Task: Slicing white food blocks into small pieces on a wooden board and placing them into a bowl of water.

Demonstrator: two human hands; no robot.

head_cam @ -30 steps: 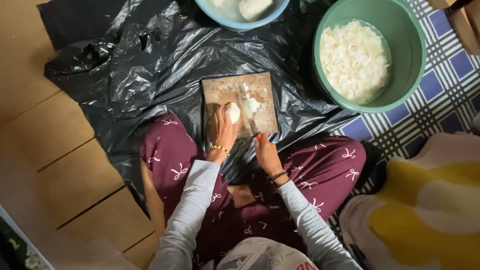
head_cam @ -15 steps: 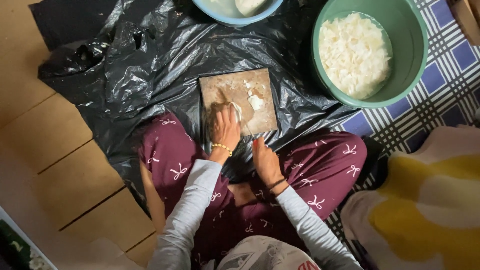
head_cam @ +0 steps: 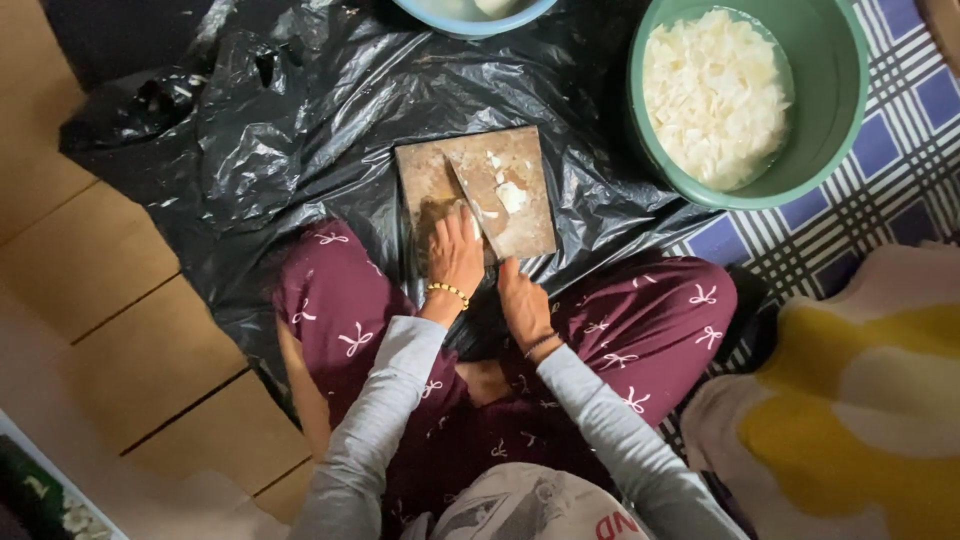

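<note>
Cutting board [head_cam: 520, 200]: wood, matt, stained and scuffed where you cut.
Sheet [head_cam: 300, 130] under your board: black plastic, glossy, creased.
Basin [head_cam: 840, 120]: green plastic, smooth, slight sheen.
Floor panels [head_cam: 100, 260]: flat brown cardboard, matt.
Your trousers [head_cam: 640, 320]: soft maroon cloth, matt.
Mat [head_cam: 900, 150]: woven, checked, dull.
Bracelet [head_cam: 448, 291]: yellow beads, shiny.

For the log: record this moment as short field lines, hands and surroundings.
left hand: palm down on the wooden cutting board
right hand: at the board's near edge, gripping the knife
on board: white pieces
under board: black plastic sheet
green basin: white slices in water
blue bowl: at top edge
</note>
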